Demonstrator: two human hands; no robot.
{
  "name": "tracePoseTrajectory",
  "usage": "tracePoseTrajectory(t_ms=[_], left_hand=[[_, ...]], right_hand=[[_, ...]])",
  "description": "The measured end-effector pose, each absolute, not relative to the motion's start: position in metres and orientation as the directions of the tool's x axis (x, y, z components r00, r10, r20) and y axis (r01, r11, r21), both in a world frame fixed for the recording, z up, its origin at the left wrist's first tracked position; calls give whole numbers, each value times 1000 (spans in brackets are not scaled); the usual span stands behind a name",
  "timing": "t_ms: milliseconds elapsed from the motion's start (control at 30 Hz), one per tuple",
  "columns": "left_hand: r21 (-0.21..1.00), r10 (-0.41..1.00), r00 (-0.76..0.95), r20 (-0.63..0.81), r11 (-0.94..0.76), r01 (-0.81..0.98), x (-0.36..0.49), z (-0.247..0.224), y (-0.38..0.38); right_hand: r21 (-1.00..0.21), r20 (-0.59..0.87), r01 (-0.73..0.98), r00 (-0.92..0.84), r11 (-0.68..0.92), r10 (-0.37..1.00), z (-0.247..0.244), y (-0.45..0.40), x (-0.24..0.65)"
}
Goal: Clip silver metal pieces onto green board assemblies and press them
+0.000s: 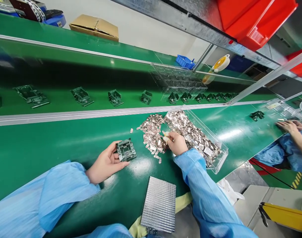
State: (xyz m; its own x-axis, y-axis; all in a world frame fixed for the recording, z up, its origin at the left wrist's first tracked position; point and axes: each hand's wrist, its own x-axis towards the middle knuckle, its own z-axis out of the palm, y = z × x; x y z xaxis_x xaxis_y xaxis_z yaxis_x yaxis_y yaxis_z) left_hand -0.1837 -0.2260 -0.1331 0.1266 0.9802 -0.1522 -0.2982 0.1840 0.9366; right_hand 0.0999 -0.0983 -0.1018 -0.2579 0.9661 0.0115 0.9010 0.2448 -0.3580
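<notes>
The dark green frame (pixel 126 149), squarish with slots and raised edges, sits tilted a little in the left hand (pixel 107 162), held along its left and near sides. Right of it and slightly farther off, small metal pieces (pixel 152 134) make a loose heap, flat, overlapping, silvery with a coppery cast. One lies apart to the left; a few trail toward the near side. Whether the right hand (pixel 177 143) pinches one, I can't make out.
</notes>
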Motion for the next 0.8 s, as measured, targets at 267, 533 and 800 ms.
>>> tracePoseTrajectory(t_ms=[267, 533, 800], left_hand=[[925, 978, 140, -152, 191, -328, -185, -136, -226], [882, 984, 72, -161, 176, -438, -159, -126, -227], [844, 894, 412, 178, 76, -531, -80, -108, -258]], right_hand=[[-440, 7, 857, -297, 270, 955, -101, -80, 71], [-767, 26, 624, -204, 151, 979, -63, -178, 96], [-984, 111, 163, 261, 69, 959, -70, -310, 89]])
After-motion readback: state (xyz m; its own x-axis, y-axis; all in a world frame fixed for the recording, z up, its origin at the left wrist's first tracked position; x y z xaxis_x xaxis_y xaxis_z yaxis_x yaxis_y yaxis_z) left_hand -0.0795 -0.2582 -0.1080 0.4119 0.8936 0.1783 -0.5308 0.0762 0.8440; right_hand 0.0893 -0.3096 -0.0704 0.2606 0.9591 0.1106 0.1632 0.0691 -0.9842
